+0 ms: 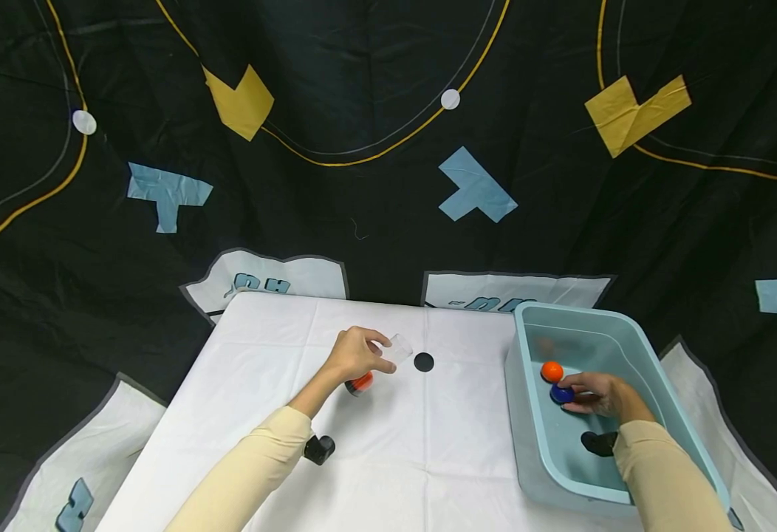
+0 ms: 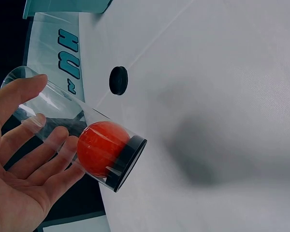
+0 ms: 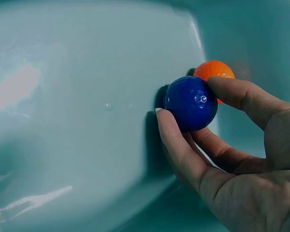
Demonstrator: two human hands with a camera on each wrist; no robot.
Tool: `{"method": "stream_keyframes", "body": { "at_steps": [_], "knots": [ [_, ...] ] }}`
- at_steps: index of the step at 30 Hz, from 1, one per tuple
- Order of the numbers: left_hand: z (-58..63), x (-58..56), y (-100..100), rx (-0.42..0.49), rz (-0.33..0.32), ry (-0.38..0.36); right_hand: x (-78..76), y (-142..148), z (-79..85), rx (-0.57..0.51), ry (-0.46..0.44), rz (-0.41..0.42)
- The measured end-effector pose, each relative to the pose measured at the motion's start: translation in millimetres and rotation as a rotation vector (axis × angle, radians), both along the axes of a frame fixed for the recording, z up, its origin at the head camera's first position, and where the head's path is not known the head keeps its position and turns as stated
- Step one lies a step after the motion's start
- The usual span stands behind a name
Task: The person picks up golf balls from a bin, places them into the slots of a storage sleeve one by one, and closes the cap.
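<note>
My left hand grips a clear tube near its open end, above the table. Inside the tilted tube, a red ball rests against the black cap at its lower end. Down in the teal bin, my right hand pinches a dark blue golf ball between thumb and fingers. Beside it lies an orange golf ball, partly covered by the blue one and the thumb in the right wrist view.
The teal bin stands at the right of the white-covered table. A round black lid lies on the cloth just right of the tube. Behind the table hangs a black curtain with tape marks.
</note>
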State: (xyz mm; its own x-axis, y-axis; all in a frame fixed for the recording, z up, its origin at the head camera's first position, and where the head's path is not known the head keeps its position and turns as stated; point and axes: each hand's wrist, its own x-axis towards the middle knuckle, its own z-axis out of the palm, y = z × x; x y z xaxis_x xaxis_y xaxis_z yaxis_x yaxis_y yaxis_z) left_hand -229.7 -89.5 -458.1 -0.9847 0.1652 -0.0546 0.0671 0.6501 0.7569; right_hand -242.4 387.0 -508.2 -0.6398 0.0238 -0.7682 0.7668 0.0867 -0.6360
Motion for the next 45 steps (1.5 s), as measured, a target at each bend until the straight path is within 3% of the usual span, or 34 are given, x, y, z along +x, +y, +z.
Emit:
{"method": "stream_keyframes", "body": {
  "at_steps": [9, 21, 27, 45],
  "knots": [
    [0.0, -2.3, 5.1, -0.003, -0.012, 0.004, 0.9, 7.7, 21.5, -0.029, 0.028, 0.053],
    [1.7, -5.8, 7.1, -0.009, -0.017, 0.018, -18.4, -5.2, 90.7, -0.050, 0.076, 0.203],
    [-0.8, -5.0, 8.9, 0.001, -0.013, 0.016, -23.7, -20.9, 118.6, -0.015, 0.150, 0.304],
    [2.1, -3.4, 21.1, -0.008, -0.041, 0.006, -35.8, -95.0, 142.0, 0.004, 0.252, 0.404]
  ]
}}
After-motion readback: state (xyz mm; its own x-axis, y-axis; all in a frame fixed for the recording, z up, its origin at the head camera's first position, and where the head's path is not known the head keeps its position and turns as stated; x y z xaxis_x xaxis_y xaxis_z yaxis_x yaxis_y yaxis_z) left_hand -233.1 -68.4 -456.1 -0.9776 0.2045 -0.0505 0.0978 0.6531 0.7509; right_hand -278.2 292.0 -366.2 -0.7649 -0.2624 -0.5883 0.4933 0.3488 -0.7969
